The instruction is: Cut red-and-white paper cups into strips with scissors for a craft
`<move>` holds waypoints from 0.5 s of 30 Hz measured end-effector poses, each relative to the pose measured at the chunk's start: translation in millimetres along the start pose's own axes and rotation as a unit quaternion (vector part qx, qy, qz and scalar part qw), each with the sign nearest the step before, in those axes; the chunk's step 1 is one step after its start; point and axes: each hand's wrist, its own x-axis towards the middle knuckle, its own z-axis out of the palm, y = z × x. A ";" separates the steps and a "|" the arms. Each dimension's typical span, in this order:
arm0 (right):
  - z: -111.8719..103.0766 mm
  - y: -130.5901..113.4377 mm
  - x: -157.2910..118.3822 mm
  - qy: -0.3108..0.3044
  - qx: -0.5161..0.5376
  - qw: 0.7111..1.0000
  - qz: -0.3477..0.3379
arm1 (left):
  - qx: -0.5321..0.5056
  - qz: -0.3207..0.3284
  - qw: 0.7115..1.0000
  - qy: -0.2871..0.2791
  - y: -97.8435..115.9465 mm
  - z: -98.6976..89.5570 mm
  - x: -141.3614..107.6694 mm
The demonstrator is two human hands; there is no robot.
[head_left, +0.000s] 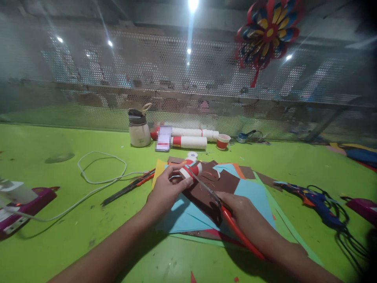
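My left hand is closed around a small red and white paper cup, held on its side over a pile of coloured paper. In my right hand is a pair of scissors with red handles. Their blades point up and to the left and reach the cup; whether they bite into its wall I cannot tell. Beneath lie brown paper and light blue paper, with thin curled red and white strips on top. Part of the cup is hidden by my left fingers.
Stacked paper cups, a phone, a jar and a single cup stand at the back. Large scissors and a white cable lie left. A blue glue gun lies right, near dark cords.
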 end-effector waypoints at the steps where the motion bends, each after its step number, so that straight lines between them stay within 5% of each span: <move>1: 0.3 0.9 1.1 -0.002 -0.007 1.000 0.007 | -0.006 -0.005 1.000 -0.003 -0.8 -0.5 0.7; 7: -1.5 16.5 11.1 0.006 -0.096 0.993 0.071 | -0.105 -0.044 0.992 0.046 -3.6 -16.5 13.9; 15: 4.9 22.4 16.2 -0.016 -0.164 0.982 0.095 | -0.159 -0.017 0.986 0.052 -1.4 -30.0 21.1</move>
